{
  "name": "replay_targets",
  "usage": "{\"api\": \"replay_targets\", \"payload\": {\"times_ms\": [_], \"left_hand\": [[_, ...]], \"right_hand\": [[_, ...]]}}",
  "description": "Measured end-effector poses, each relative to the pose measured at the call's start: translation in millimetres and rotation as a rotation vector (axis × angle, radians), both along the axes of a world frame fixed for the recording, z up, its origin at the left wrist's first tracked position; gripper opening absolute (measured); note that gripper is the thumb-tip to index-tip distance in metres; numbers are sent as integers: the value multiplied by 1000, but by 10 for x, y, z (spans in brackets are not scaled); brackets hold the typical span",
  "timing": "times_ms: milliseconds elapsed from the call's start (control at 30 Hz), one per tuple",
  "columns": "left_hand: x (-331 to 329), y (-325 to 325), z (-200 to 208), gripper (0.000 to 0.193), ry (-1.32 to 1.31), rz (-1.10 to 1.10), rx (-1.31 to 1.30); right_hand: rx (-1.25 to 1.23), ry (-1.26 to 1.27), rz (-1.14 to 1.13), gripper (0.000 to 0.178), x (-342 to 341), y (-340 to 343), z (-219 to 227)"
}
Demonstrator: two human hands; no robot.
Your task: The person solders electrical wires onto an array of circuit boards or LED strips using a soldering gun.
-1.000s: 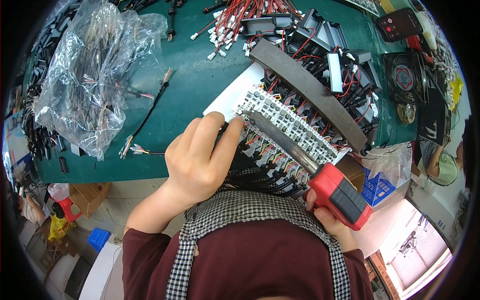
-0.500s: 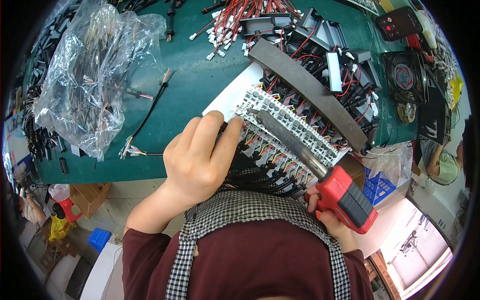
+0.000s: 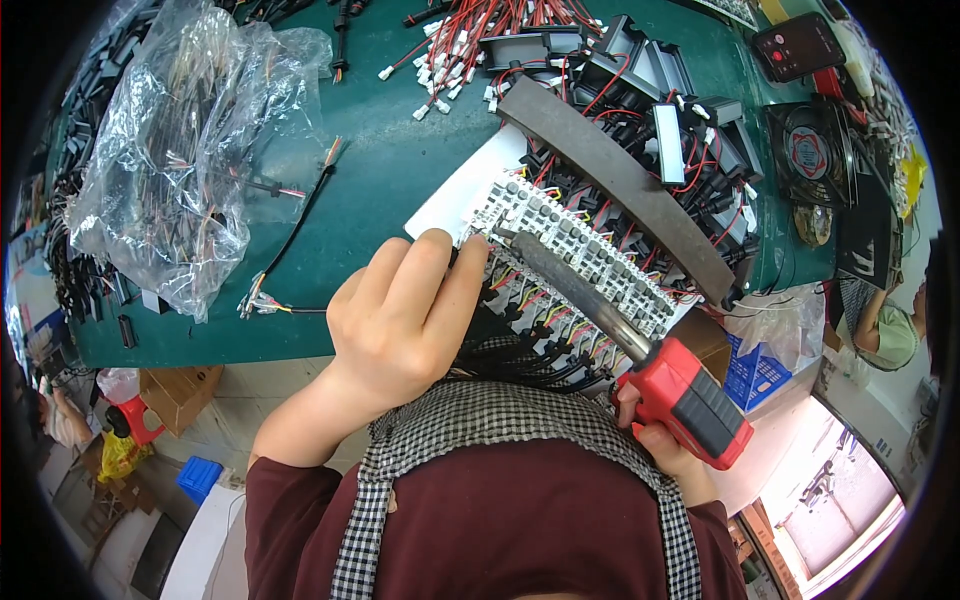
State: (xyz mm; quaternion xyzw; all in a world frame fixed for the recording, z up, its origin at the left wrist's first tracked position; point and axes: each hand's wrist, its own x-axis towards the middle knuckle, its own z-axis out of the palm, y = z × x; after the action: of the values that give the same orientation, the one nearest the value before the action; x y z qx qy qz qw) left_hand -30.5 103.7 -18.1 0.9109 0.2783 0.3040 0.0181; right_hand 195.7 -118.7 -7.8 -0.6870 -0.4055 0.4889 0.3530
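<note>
My right hand [image 3: 660, 435] is wrapped round the red-and-black handle of a soldering gun [image 3: 690, 400]. Its long dark barrel slants up and left across a white circuit board panel [image 3: 570, 240], and the tip is close to the panel's left end. At that same end my left hand [image 3: 400, 315] pinches a black cable [image 3: 305, 309], mostly hidden behind the fingers. Its thumb and index fingertip come right up to the panel's edge. Red, yellow and black wires [image 3: 535, 315] hang in a row from the panel's near side. A white sheet [image 3: 465, 190] lies under the panel's left part.
A curved dark bar [image 3: 620, 185] lies beyond the panel, against a heap of black housings [image 3: 640, 75] with red wires. To the left are a loose black cable [image 3: 297, 225] and a clear plastic bag [image 3: 190, 150] of cables. A fan [image 3: 808, 150] and phone [image 3: 797, 48] sit at right.
The soldering gun's tip has shifted slightly down at the panel's left end. My left fingers have moved a little, still pinching the cable.
</note>
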Motion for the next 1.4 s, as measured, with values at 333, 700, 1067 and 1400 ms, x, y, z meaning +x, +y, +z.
{"api": "replay_targets", "payload": {"times_ms": [333, 700, 1067, 1400], "left_hand": [[16, -27, -20, 29, 27, 10, 43], [28, -40, 2, 27, 24, 10, 28], [41, -73, 68, 32, 50, 14, -93], [38, -68, 36, 31, 57, 19, -83]], "right_hand": [[-26, 34, 27, 76, -1, 57, -2], [23, -29, 48, 74, -22, 66, -1], [123, -132, 155, 74, 7, 223, 45], [71, -47, -8, 75, 1, -34, 0]]}}
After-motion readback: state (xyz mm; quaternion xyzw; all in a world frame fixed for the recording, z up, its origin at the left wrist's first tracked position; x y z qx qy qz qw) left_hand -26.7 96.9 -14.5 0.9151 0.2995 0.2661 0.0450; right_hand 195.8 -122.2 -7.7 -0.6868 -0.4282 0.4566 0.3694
